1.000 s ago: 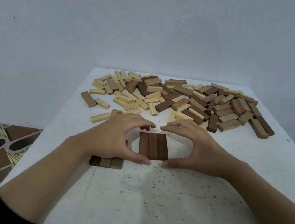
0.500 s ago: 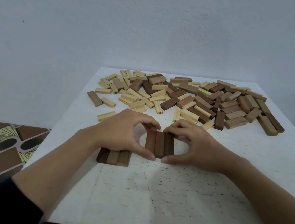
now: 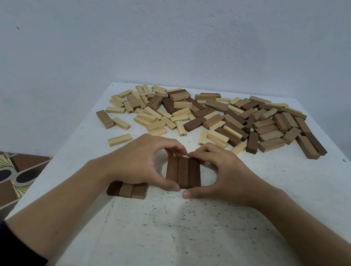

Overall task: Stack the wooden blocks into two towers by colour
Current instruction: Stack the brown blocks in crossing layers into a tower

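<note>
Your left grip and right grip clamp the dark three-block layer between them (long axes near-to-far); loose dark blocks lie far right, nearer your right.

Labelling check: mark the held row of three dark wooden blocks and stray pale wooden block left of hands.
Dark block row (image 3: 183, 173): head view, middle block's top.
Pale block (image 3: 120, 140): head view, top face.

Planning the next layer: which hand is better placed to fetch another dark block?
Probably the right hand: a dark block lies just beyond it, while mostly pale blocks lie beyond the left hand. Both grip the dark layer.
</note>
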